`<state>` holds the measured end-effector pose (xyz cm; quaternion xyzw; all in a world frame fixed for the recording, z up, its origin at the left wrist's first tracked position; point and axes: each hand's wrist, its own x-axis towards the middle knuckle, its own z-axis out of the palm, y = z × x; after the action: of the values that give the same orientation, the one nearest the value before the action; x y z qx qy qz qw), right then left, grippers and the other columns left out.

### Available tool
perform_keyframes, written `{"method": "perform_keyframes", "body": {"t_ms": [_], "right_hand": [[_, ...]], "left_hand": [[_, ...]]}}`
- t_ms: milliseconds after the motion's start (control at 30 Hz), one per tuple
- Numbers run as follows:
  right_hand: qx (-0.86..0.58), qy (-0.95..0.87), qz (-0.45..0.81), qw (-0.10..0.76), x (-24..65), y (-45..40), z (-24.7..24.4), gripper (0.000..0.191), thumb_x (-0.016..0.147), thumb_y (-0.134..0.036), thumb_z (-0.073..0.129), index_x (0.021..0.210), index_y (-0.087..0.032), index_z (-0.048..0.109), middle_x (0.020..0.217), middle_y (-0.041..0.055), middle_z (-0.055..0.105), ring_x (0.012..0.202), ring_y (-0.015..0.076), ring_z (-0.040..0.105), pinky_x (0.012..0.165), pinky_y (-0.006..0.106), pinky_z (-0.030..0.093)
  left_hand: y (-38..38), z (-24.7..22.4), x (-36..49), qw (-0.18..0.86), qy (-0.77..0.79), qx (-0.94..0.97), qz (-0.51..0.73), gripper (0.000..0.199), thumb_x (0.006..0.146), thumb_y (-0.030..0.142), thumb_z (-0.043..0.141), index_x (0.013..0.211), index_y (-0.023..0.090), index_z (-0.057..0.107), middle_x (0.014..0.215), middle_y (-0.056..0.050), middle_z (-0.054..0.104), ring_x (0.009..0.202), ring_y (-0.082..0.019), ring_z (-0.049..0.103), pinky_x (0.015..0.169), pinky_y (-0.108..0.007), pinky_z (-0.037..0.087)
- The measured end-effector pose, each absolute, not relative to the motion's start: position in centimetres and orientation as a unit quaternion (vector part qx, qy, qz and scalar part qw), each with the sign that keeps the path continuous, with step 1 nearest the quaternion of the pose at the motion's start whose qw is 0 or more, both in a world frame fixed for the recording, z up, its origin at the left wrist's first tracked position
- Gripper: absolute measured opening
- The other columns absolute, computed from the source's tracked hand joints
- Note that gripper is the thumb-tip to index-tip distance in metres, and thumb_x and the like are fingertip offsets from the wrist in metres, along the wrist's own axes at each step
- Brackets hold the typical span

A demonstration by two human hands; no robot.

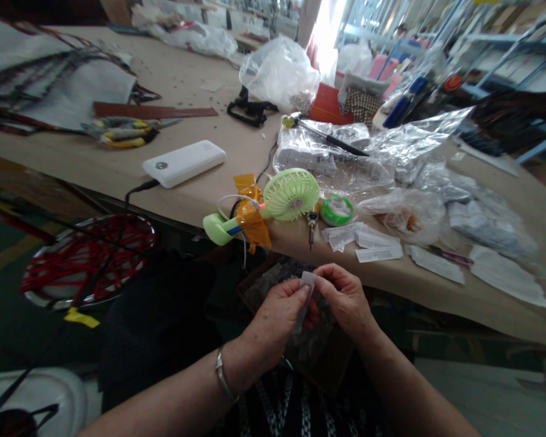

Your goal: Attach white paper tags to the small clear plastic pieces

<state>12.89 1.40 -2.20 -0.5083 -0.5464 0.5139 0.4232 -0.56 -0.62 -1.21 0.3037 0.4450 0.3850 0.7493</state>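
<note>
Both forearms are bare, no sleeves visible. A thin silver bangle circles the left wrist. The garment below is dark with white patterning.

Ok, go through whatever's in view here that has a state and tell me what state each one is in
Left hand: pinching the small white label.
Right hand: pinching the same label.
Small white label: held up between both hands.
Green fan: taped at the table edge; spinning or not, cannot tell.
Power bank: lying flat, cable plugged in.
Soldering iron: lying, tip over the edge.
</note>
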Motion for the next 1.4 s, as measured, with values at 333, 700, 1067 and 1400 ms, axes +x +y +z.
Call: {"method": "perform_keyframes", "body": {"t_ms": [333,700,1067,1400], "right_hand": [[-0.521,-0.522,0.51,0.442,12.2,2.4,-2.1,0.012,0.075,-0.028,0.059,0.07,-0.017,0.057,0.058,-0.0046,0.053,0.051,0.0078,0.047,0.05,0.018,0.039],[-0.539,-0.556,0.427,0.467,11.6,3.6,-2.3,0.013,0.075,-0.028,0.057,0.069,-0.017,0.057,0.059,-0.004,0.049,0.054,0.008,0.043,0.051,0.019,0.036],[-0.537,-0.599,0.35,0.48,11.5,4.4,-2.5,0.008,0.077,-0.023,0.055,0.073,-0.017,0.058,0.062,-0.0033,0.053,0.057,0.0093,0.047,0.055,0.02,0.039],[-0.534,-0.605,0.338,0.484,11.5,4.9,-2.7,0.01,0.078,-0.025,0.054,0.074,-0.018,0.058,0.062,-0.003,0.053,0.057,0.0094,0.046,0.055,0.021,0.039]], "left_hand": [[0.9,-1.8,-1.2,0.653,0.484,0.418,0.406,0.018,0.077,0.028,0.053,0.073,0.013,0.062,0.068,-0.001,0.059,0.065,-0.012,0.05,0.061,-0.022,0.039],[3.4,-1.2,-2.1,0.465,0.527,0.563,0.435,0.017,0.08,0.026,0.051,0.079,0.017,0.066,0.073,0.0,0.065,0.068,-0.012,0.057,0.064,-0.021,0.043],[4.2,-1.1,-2.1,0.398,0.527,0.61,0.438,0.018,0.083,0.025,0.05,0.077,0.017,0.064,0.07,0.001,0.063,0.064,-0.01,0.056,0.061,-0.019,0.041],[4.7,-1.1,-2.1,0.396,0.528,0.608,0.441,0.018,0.082,0.026,0.05,0.077,0.018,0.065,0.069,0.001,0.065,0.062,-0.011,0.056,0.06,-0.019,0.041]]}}
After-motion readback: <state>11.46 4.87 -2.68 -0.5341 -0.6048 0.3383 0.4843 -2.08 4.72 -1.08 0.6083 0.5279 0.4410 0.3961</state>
